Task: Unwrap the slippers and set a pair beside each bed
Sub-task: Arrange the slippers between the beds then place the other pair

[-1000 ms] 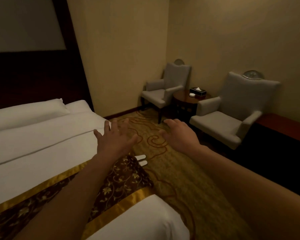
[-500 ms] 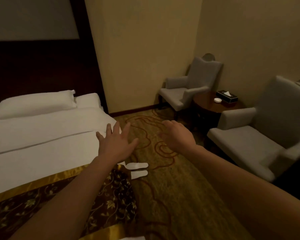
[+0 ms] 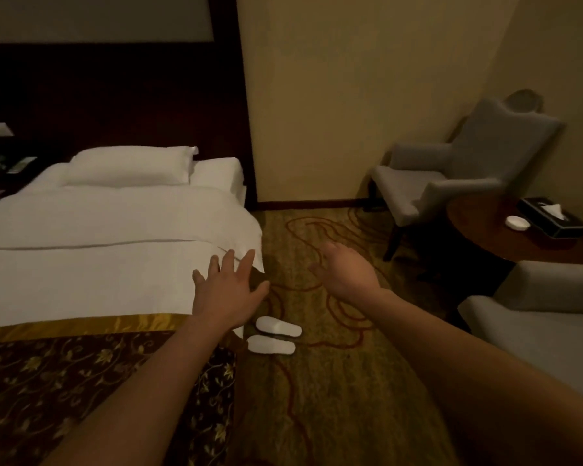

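Slippers (image 3: 276,335): we see the white pair on the carpet (image 3: 334,381), side by side, just beside the bed (image 3: 98,264), long axes pointing away from it.
Left hand (image 3: 228,292): nearer, above them, fingers spread, holding nothing.
Right hand (image 3: 345,274): open, empty, farther right.
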